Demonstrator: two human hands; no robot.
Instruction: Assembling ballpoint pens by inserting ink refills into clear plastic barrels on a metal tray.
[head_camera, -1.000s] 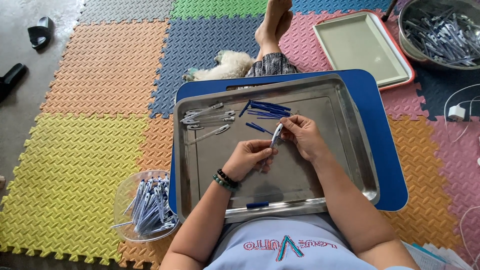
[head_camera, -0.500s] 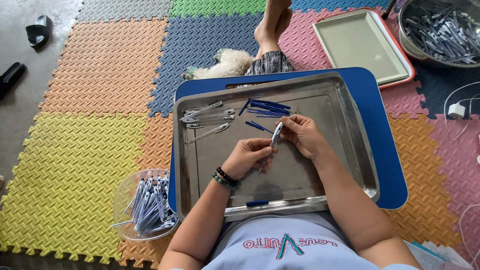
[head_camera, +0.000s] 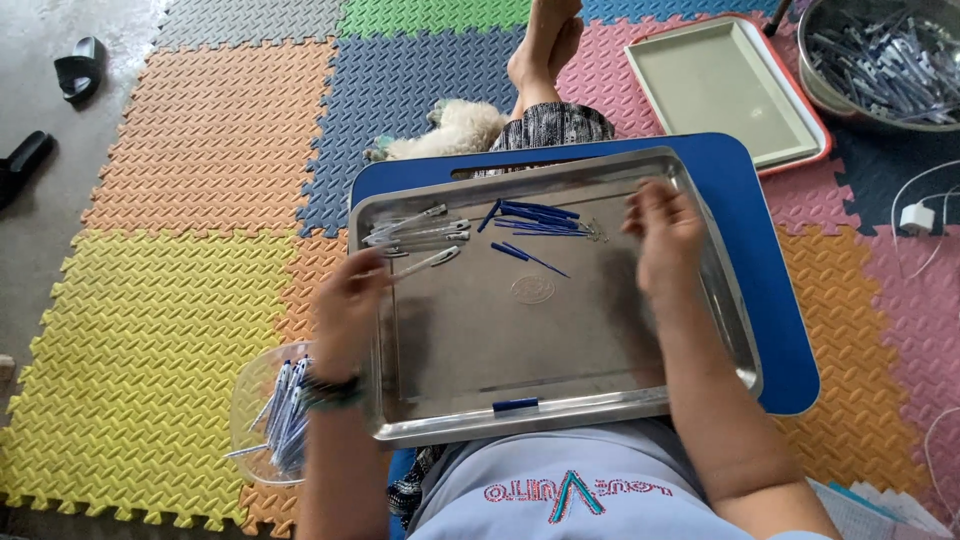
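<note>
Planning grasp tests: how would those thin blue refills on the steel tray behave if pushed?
The blue refills look thin and round, so probably roll or slide on the smooth steel tray. Likely very light. Their slim bodies may flex slightly; loosely piled, they'd probably scatter.

1. From my feed, the steel tray (head_camera: 560, 400) is shiny silver, on a deep blue board (head_camera: 765, 300).
2. Refills (head_camera: 535, 218) are dark blue; pen barrels (head_camera: 415, 228) look clear-silvery.
3. Floor mats (head_camera: 150, 330) are textured yellow, orange, navy, pink, green.
</note>
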